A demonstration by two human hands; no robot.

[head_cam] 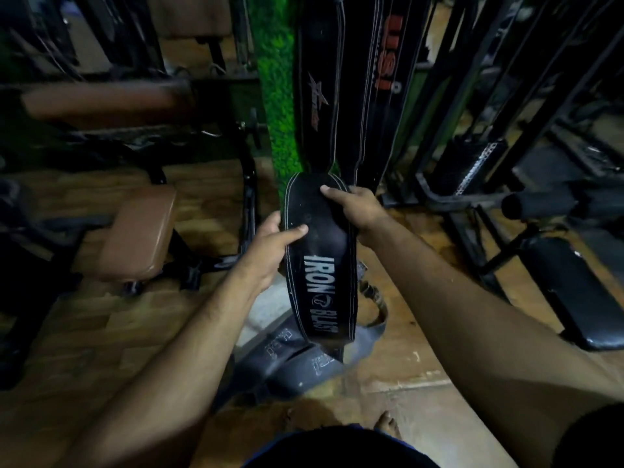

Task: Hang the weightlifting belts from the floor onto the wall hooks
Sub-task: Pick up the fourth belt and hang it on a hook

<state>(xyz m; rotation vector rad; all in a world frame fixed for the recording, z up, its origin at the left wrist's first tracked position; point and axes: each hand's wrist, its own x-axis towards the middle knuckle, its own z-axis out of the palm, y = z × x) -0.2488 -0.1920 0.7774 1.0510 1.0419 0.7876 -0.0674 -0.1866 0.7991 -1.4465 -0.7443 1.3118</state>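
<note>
Belt held up in both hands, hooks out of view

The left hand [270, 246] was wrapped round the left edge of the black "IRON BLAST" belt [319, 261], thumb laid across its face, while the right hand [354, 209] was clamped over the upper right edge, fingers hidden behind the leather. The belt was carried upright, its lower end dangling above more belts on the floor [293, 356]. Just beyond its top, two hung belts [347, 82] were seen flat against the green-covered wall [275, 96]. No hook could be made out, so the top end would best be raised clear of both grips, buckle end found, and the weight kept in both hands until a hook was felt to catch. A brown padded bench [138, 234] was passed on the left, black machine frames [472, 163] on the right.
</note>
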